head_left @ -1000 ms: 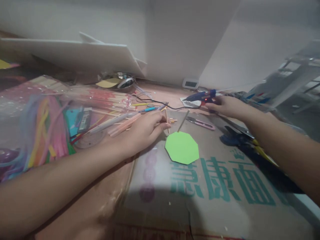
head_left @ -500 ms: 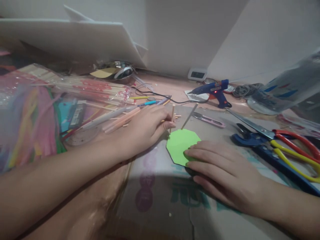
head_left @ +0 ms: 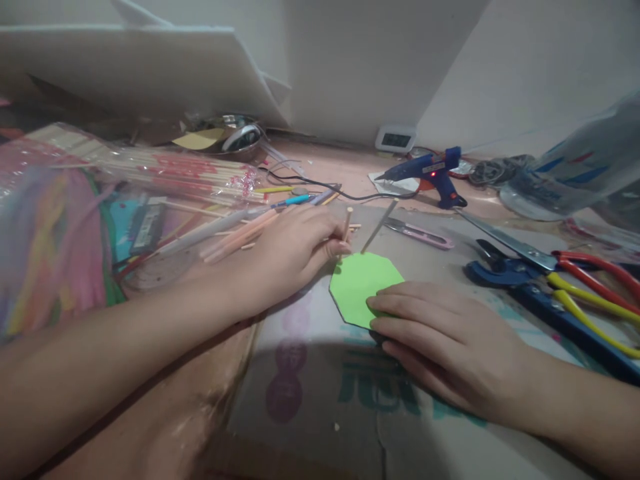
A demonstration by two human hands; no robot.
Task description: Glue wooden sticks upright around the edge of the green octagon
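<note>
A bright green octagonal board point(head_left: 357, 287) lies over the cardboard in front of me. My left hand point(head_left: 313, 240) pinches a short wooden stick point(head_left: 348, 223), which stands upright at the board's far left edge. Its lower end is partly hidden by my fingertips. Another wooden stick point(head_left: 379, 227) rises from the board's far edge, leaning to the right. My right hand point(head_left: 440, 333) holds the board by its right side, fingers stretched over the top face; the thumb cannot be made out.
A blue glue gun point(head_left: 425, 170) with a red light stands behind. Pink-handled cutter point(head_left: 420, 233), red-handled scissors point(head_left: 595, 270) and blue-and-yellow cutters point(head_left: 530, 293) lie right. Bagged sticks point(head_left: 190, 173), coloured strips point(head_left: 65, 247) and pens point(head_left: 295, 200) crowd the left. A plastic bottle point(head_left: 575, 173) stands far right.
The view has shifted slightly. Both hands keep their hold, the left on the stick and the right on the green board, with hardly any movement.
</note>
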